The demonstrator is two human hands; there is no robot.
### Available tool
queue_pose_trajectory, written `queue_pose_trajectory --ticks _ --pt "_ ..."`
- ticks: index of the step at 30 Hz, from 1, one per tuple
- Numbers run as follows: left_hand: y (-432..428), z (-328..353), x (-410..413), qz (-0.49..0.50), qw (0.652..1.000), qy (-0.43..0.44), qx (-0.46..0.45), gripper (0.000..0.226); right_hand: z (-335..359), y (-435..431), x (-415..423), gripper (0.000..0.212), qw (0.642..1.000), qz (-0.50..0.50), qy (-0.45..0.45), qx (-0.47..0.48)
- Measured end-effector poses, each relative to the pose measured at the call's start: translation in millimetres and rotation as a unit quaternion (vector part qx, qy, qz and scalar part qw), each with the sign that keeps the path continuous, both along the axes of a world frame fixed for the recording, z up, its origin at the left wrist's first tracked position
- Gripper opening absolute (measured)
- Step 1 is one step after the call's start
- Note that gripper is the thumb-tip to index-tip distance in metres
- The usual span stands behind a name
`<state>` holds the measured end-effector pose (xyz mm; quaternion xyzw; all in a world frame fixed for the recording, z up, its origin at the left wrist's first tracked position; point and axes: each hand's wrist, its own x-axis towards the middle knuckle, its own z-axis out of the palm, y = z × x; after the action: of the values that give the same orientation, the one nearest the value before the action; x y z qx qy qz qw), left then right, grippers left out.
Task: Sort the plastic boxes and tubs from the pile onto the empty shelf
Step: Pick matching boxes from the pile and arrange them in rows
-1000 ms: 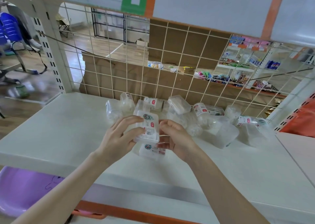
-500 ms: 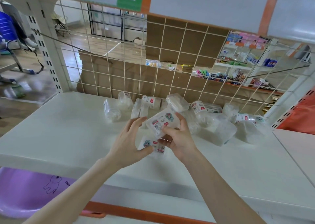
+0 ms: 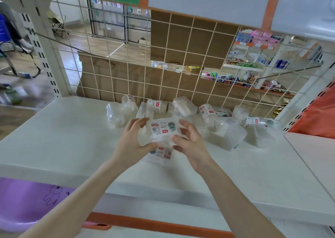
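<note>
Clear plastic box (image 3: 161, 130) held above white shelf (image 3: 59, 138), gripped between left hand (image 3: 133, 143) and right hand (image 3: 190, 141), fingers of both closed on its ends. Box transparent, rectangular, rounded corners; white label with red mark and small green cartoon figure seen on top. Second labelled box (image 3: 161, 155) lying on shelf directly below. Pile of clear tubs (image 3: 213, 121) kept behind, against wire grid (image 3: 163, 65).

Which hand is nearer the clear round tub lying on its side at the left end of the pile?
Left. The left hand, gripping the labelled box, is just right of and in front of the round tub; the right hand holds the box's far side, farther away.
</note>
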<state>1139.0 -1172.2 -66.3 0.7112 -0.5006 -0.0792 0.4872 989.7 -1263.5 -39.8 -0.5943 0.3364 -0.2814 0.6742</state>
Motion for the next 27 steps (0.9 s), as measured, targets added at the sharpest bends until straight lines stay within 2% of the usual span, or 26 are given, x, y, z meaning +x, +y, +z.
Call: queue_pose_trajectory --ticks 3,7,11,18,20,22,24,26,27 --pt "1 3 7 -0.044 0.999 -0.007 0.004 0.081 4 -8 -14 0.066 0.981 0.072 0.078 -0.161" --pt "0 5 9 -0.088 0.996 -0.009 0.026 0.087 12 -12 -23 0.082 0.904 0.163 0.186 -0.348" --pt "-4 6 5 -0.134 0.990 -0.016 0.034 0.084 14 -12 -23 0.078 0.874 0.163 0.219 -0.402" --pt "-9 -2 0 -0.152 0.988 -0.017 0.032 0.090 8 -10 -30 0.073 0.872 0.132 0.217 -0.418" --pt "-9 -2 -4 -0.121 0.992 -0.019 0.012 0.089 7 -10 -31 0.079 0.893 0.110 0.201 -0.387" --pt "-11 -1 -9 -0.048 0.998 -0.006 -0.031 0.084 7 -9 -29 0.078 0.947 0.052 0.164 -0.271" --pt "-13 0 -19 0.014 0.997 0.009 -0.069 0.079 8 -6 -22 0.057 0.992 0.002 0.095 -0.088" --pt "-16 -1 -32 0.019 0.993 -0.026 -0.111 0.074 9 -1 -13 0.022 0.995 -0.002 -0.004 0.096" --pt "-17 -4 -38 0.012 0.990 -0.049 -0.129 0.069 11 0 -9 0.012 0.986 -0.003 -0.050 0.159"
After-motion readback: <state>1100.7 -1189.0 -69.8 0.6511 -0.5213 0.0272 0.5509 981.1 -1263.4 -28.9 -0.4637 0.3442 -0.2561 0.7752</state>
